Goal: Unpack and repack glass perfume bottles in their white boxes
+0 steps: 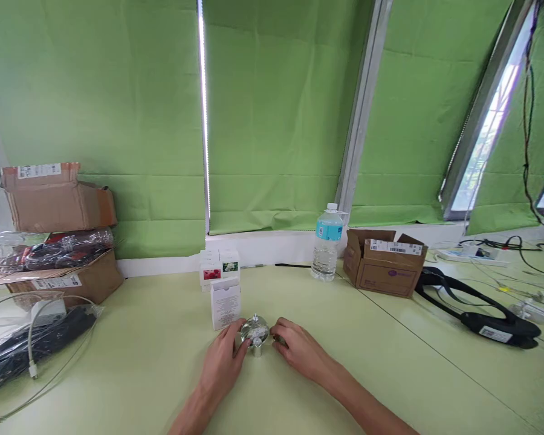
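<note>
A small round, shiny, glass-like vessel (255,328) with a little knob on top stands on the table before me. My left hand (225,356) is closed on its left side, thumb in front and fingers behind. Right in front of the vessel is a small silvery cylinder (257,348); whether it is joined to the vessel I cannot tell. Just to the right, my right hand (299,349) has its fingers curled round a small dark piece (280,340), mostly hidden by them. A white printed carton (225,304) stands upright behind my left hand.
Small white boxes (219,266) with pictures stand farther back. Behind to the right are a water bottle (327,248), an open cardboard box (385,266) and a black headset (485,317). Cartons (63,196), a bagged black item (40,338) and cables lie left.
</note>
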{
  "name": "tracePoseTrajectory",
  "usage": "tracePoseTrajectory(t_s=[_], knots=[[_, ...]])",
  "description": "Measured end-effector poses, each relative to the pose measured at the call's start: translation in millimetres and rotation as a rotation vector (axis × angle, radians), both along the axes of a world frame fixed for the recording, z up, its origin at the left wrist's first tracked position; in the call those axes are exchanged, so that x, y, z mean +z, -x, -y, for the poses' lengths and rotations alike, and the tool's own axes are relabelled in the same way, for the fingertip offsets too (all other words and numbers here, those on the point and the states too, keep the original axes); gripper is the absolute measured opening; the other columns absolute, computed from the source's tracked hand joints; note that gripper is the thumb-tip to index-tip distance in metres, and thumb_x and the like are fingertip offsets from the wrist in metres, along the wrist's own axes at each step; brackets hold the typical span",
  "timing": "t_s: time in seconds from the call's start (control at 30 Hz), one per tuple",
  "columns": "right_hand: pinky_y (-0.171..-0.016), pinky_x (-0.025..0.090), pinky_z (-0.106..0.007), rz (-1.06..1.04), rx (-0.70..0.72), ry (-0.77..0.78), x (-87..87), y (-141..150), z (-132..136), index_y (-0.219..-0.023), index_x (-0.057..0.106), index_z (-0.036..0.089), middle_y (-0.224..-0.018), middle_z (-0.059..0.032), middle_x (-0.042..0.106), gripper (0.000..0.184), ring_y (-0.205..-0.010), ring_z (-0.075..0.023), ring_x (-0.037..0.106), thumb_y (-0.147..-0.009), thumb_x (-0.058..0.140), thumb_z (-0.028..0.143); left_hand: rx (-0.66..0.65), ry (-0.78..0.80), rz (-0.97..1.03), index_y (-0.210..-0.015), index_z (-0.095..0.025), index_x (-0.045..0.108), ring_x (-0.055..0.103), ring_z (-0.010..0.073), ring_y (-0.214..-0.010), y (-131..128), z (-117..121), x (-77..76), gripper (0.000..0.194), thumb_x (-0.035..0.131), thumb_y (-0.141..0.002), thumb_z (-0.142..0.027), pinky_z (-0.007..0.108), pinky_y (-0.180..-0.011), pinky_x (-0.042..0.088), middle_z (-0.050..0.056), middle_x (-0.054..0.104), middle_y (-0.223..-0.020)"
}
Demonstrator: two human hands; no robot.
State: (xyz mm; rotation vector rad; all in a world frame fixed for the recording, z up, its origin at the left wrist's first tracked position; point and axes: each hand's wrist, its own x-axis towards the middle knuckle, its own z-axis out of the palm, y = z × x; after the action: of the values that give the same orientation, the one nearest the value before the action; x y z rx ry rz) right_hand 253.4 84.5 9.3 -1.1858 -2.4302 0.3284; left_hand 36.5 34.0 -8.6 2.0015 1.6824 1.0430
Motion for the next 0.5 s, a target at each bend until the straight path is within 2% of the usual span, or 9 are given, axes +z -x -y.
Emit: tracePoseTrajectory(t_s=[0.1, 0.2, 0.37, 0.5], knots=[[-0.079, 0.043, -0.029, -0.037, 0.026, 0.011, -1.1, 4.1, -1.4, -0.09, 0.069, 0.02, -0.092, -0.006, 0.065, 0.025, -0.088, -0.0195, 0.062, -0.088, 0.045, 0.016, -0.005, 0.011, 0.008, -0.128, -0.026, 0.052, 0.062, 0.0167, -0.075, 0.9, -1.0, -0.3, 0.038, 0.045, -0.091, -0.032, 0.026, -0.071, 0.045, 0.004, 0.069, -0.1], [-0.075, 0.045, -0.029, -0.151, -0.004, 0.003, 4.0, 5.6, -6.4, -0.092, 0.069, 0.02, -0.09, -0.0056, 0.066, 0.021, -0.083, -0.0188, 0.062, -0.089, 0.048, 0.019, -0.004, 0.016, 0.005, -0.128, -0.026, 0.052, 0.06, 0.0162, -0.073, 3.0, -2.3, -1.4, 0.038, 0.046, -0.09, -0.032, 0.026, -0.07, 0.045, 0.005, 0.068, -0.104], [-0.071, 0.05, -0.027, -0.469, -0.039, 0.018, 31.0, 17.1, -8.3, -0.093, 0.067, 0.019, -0.09, -0.0046, 0.068, 0.014, -0.078, -0.0164, 0.064, -0.086, 0.056, 0.025, -0.021, -0.001, 0.026, -0.126, -0.027, 0.053, 0.059, 0.0156, -0.073, 4.9, -5.6, -3.5, 0.037, 0.047, -0.09, -0.031, 0.026, -0.069, 0.045, 0.004, 0.066, -0.111], [-0.07, 0.05, -0.026, -0.487, 0.052, -0.031, 53.7, 33.7, -3.2, -0.089, 0.069, 0.02, -0.088, -0.0031, 0.069, 0.012, -0.075, -0.0154, 0.063, -0.085, 0.058, 0.024, -0.026, 0.004, 0.031, -0.124, -0.026, 0.054, 0.061, 0.0162, -0.076, 3.3, -4.4, -0.6, 0.036, 0.047, -0.089, -0.031, 0.026, -0.07, 0.046, 0.004, 0.066, -0.113]])
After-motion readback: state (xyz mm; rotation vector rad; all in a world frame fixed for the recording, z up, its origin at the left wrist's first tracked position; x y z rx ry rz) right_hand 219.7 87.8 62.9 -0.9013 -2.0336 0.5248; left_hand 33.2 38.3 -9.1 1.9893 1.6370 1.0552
